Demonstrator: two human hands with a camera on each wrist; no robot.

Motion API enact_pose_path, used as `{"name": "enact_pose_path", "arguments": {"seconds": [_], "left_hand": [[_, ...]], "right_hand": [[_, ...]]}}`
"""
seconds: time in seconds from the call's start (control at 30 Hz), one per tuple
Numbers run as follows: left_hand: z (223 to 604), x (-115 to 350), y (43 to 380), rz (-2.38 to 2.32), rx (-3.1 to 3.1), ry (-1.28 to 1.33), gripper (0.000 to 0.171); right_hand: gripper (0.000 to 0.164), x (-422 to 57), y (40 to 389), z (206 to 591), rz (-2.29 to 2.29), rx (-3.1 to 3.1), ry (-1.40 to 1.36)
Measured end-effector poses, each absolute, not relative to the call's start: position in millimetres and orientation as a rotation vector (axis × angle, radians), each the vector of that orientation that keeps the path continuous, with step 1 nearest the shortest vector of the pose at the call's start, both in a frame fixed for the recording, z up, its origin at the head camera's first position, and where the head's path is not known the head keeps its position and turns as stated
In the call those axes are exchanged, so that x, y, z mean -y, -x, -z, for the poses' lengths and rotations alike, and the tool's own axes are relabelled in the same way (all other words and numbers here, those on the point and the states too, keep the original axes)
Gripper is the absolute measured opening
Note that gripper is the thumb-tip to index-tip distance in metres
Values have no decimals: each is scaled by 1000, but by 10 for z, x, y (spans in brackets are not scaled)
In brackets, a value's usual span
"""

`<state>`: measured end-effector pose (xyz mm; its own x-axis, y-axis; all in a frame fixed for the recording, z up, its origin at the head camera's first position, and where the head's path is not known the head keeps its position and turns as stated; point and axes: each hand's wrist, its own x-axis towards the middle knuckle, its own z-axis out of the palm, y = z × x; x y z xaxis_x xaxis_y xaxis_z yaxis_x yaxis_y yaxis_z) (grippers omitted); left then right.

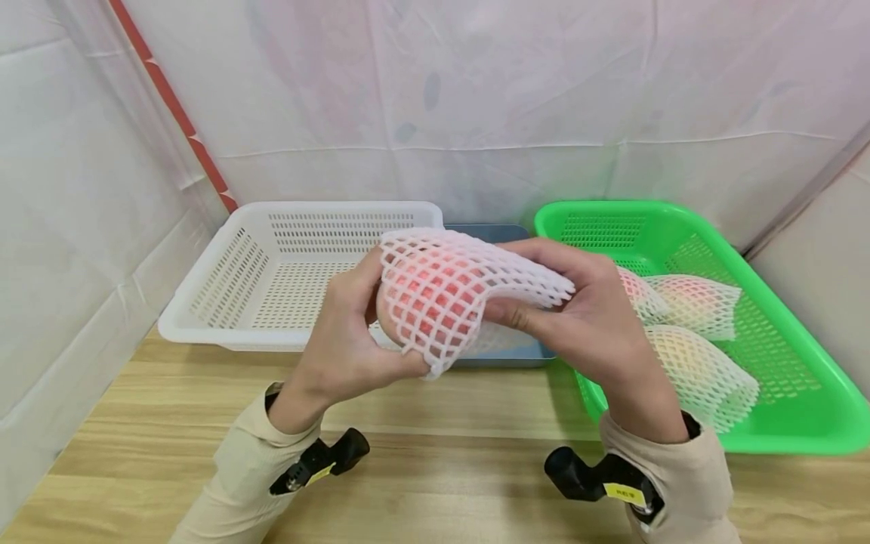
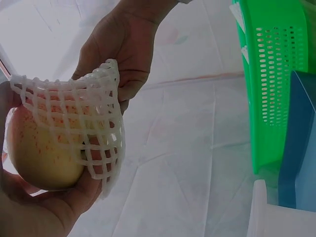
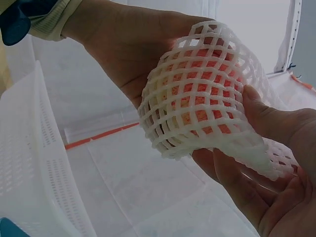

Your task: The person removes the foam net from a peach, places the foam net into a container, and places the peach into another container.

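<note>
A red-and-cream peach (image 2: 44, 153) sits partly inside a white foam net sleeve (image 1: 533, 279), held up above the table. My left hand (image 1: 347, 332) grips the peach from the left, its thumb and fingers curled round the fruit and the net's open rim. In the left wrist view the peach's lower part is bare of net. On the other side my right hand (image 1: 598, 317) pinches the sleeve's narrow, loose end between thumb and fingers. Some right fingertips are hidden behind the net in the head view.
Behind my left hand stands a white plastic basket (image 1: 170, 321). A green basket (image 1: 809, 321) at the right holds several netted fruits (image 1: 696, 302). Between them lies a blue-grey tray (image 1: 489, 233), partly covered by my hands. All rest on a wooden table (image 1: 435, 468).
</note>
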<state>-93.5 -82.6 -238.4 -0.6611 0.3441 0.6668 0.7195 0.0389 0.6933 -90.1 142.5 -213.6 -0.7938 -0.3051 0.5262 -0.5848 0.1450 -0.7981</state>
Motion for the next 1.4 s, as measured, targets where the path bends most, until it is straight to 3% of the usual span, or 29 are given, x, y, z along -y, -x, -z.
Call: {"name": "enact_pose_path", "arguments": {"seconds": [0.4, 1.4], "left_hand": [[2392, 812, 940, 1483, 2067, 1029, 63], [2378, 817, 942, 1438, 2101, 1015, 61]], "right_hand": [[39, -1398, 882, 2126, -1564, 2256, -828], [36, -1427, 881, 2130, -1516, 2319, -797]]}}
